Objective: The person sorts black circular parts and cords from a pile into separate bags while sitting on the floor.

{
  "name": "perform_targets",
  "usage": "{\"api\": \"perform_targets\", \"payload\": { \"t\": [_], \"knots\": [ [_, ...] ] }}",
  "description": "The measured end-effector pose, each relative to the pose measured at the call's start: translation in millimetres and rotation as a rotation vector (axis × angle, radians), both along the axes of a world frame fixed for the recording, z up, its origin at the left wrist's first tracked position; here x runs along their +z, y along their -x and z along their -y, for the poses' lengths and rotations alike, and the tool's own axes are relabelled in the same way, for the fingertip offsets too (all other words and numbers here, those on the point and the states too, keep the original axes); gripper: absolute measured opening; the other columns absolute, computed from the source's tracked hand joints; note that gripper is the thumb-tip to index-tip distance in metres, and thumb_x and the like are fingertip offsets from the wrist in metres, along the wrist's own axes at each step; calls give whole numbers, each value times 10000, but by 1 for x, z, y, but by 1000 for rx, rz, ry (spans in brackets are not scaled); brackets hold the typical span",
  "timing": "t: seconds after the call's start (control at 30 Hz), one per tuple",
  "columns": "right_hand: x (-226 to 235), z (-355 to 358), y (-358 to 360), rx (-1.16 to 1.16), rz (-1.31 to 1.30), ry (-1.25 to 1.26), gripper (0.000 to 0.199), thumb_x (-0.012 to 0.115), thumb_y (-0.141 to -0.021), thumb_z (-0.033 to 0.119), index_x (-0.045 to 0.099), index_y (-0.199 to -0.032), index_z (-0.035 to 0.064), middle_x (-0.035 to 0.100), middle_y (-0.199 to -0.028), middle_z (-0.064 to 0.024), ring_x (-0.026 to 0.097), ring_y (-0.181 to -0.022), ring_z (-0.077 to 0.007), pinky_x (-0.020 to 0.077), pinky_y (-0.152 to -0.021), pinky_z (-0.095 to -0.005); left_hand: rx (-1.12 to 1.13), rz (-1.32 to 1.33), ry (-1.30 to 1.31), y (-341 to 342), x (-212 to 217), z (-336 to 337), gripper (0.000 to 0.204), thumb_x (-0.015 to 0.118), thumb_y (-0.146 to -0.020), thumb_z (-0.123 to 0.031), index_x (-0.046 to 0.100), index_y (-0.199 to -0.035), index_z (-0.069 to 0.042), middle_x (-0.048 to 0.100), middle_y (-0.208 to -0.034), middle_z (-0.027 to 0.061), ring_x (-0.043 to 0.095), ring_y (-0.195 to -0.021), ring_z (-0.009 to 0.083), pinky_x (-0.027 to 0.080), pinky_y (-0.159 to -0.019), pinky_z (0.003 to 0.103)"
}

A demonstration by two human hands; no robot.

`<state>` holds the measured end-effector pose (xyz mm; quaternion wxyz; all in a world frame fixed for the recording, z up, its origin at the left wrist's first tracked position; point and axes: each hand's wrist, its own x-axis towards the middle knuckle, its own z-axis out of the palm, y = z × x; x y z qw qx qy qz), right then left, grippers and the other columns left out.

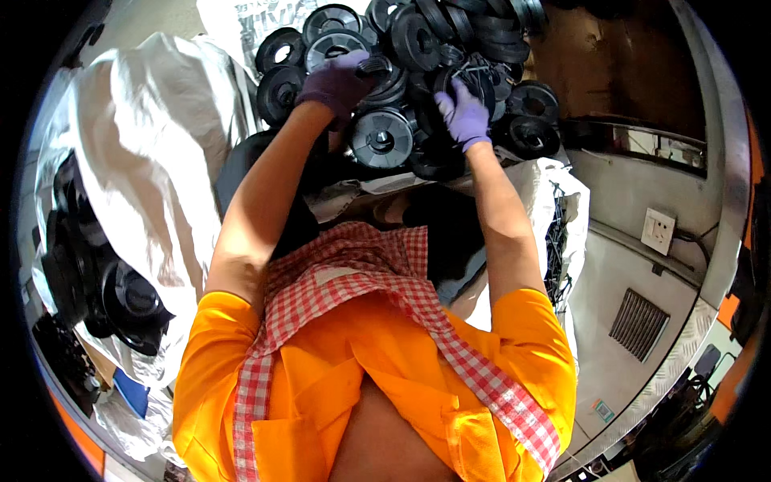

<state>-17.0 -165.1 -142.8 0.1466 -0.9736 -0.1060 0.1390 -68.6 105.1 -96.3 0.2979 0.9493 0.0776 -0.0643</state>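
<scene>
A heap of black round plastic wheels (383, 138) with hubs in their middles lies before me. My left hand (339, 84), in a purple glove, is closed at the left of the heap. A small dark ribbed piece (373, 66) shows at its fingertips; its full shape is hidden. On the right, my gloved right hand (466, 118) grips the near edge of a dark round wheel (479, 84), thumb and fingers bent around it. Thin black plastic strands (480, 66) stick out just beyond that hand.
White sacks (152, 104) stand at the left, one with large black round parts (132, 297) beside it. Another white bag (572, 209) with thin black pieces is at the right. Beyond it is a pale machine panel (610, 313) with a socket (658, 230) and a vent (638, 324).
</scene>
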Motion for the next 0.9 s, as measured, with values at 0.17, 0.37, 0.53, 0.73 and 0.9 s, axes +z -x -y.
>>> {"api": "perform_targets", "payload": {
  "t": [0.17, 0.37, 0.53, 0.73, 0.9],
  "knots": [
    [-3, -3, 7, -228, 76, -44, 743, 731, -664, 292, 432, -1315, 97, 587, -1181, -158, 565, -1099, -308, 417, -951, -429, 288, 22, 434, 25, -30, -22, 753, 710, -593, -360, 471, -1263, -112, 604, -1101, 210, 584, -1028, 363, 463, -892, 398],
    [95, -40, -5, -506, -403, -1773, 351, 621, -810, 143, 538, -1130, 25, 609, -1059, -105, 589, -969, -230, 481, -888, -356, -44, 87, 527, 76, 18, -11, 826, 749, -697, -267, 342, -1386, -64, 458, -1329, 212, 431, -1257, 317, 346, -1041, 383],
    [99, -76, 46, 322, 273, -981, 290, 504, -929, 158, 493, -1184, 20, 592, -1104, -119, 576, -1033, -222, 479, -930, -335, 31, 439, 340, 74, 59, 29, 832, 782, -647, -297, 401, -1339, -36, 523, -1259, 190, 517, -1158, 311, 398, -993, 368],
    [39, -52, 37, 57, -560, -1304, 322, 482, -932, 283, 549, -1100, 17, 642, -951, -152, 630, -889, -259, 512, -741, -338, 241, 99, 576, 59, 14, -15, 397, 725, -683, -241, 654, -1034, -71, 672, -944, 134, 643, -887, 269, 486, -810, 367],
    [-75, -25, 55, 458, 11, 532, 273, 434, -885, 196, 580, -1105, 127, 556, -1186, -98, 527, -1064, -289, 458, -832, -404, 682, 6, 1379, 66, -11, -12, 409, 751, -706, -232, 647, -1028, -2, 662, -896, 43, 597, -796, 128, 473, -714, 284]
  ]
}}
